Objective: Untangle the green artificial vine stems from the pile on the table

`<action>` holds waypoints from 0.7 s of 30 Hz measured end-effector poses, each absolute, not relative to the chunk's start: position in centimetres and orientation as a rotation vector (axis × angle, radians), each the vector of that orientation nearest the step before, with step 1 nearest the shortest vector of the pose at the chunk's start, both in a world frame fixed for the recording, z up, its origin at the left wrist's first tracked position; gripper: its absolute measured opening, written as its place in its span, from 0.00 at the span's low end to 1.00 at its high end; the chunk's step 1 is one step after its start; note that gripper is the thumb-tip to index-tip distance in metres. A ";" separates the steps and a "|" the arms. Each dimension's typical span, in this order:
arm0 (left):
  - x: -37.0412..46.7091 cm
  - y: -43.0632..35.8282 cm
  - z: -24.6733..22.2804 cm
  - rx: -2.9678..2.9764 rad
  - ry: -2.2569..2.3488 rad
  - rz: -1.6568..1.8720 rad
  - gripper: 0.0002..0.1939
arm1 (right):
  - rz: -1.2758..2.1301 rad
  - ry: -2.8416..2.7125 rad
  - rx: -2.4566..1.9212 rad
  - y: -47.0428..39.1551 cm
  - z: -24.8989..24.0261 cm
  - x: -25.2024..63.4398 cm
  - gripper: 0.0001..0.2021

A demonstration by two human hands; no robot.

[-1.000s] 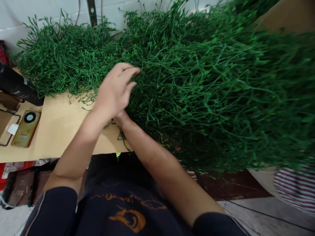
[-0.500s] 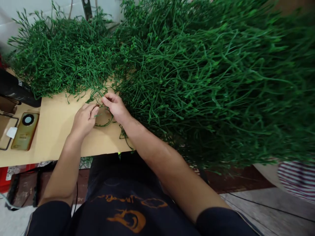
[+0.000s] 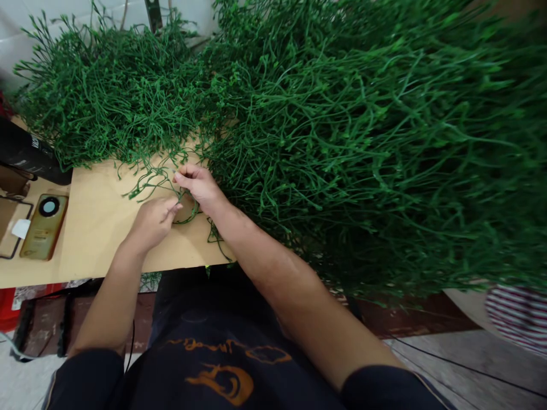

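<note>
Over the tan board (image 3: 102,228) my two hands work close together on thin green plastic plant stems. My right hand (image 3: 199,187) pinches a many-branched sprig (image 3: 149,181), whose tips spread to the left across the board. Just below and to the left, my left hand (image 3: 154,222) has its fingers closed at the lower part of the stems. A curved green stem (image 3: 188,218) loops beneath the fingers. The exact grip points are partly hidden by the fingers.
A large heap of green artificial stems (image 3: 363,142) fills the right, and another pile (image 3: 115,97) lies at the back left. A gold phone (image 3: 45,228) and a black cylinder (image 3: 32,151) sit at the left. A loose stem (image 3: 220,239) lies by my right forearm.
My left hand has moved down and slightly right, away from the right hand. The sprig's branches now show spread out to the left. My right hand has barely shifted.
</note>
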State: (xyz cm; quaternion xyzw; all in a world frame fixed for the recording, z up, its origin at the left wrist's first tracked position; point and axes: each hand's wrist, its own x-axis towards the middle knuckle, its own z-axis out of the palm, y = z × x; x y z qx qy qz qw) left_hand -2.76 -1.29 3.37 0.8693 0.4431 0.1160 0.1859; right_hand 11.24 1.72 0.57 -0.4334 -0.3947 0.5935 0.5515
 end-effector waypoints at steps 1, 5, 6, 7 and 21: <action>-2.8 -1.6 3.4 2.440 1.217 0.333 0.15 | 1.411 -0.937 -1.031 1.8 0.6 11.2 0.09; -3.1 -2.7 3.4 2.369 1.139 0.398 0.16 | 1.460 -0.926 -1.030 2.0 0.3 10.8 0.07; -3.2 -2.9 3.5 2.352 1.133 0.408 0.17 | 1.470 -0.921 -1.025 2.1 0.2 10.7 0.07; -3.4 -3.1 3.5 2.336 1.133 0.416 0.18 | 1.476 -0.916 -1.019 2.1 0.1 10.6 0.07; -4.9 -4.3 2.9 1.796 1.190 0.528 0.22 | 1.297 -0.991 -1.127 2.3 -0.4 10.0 0.10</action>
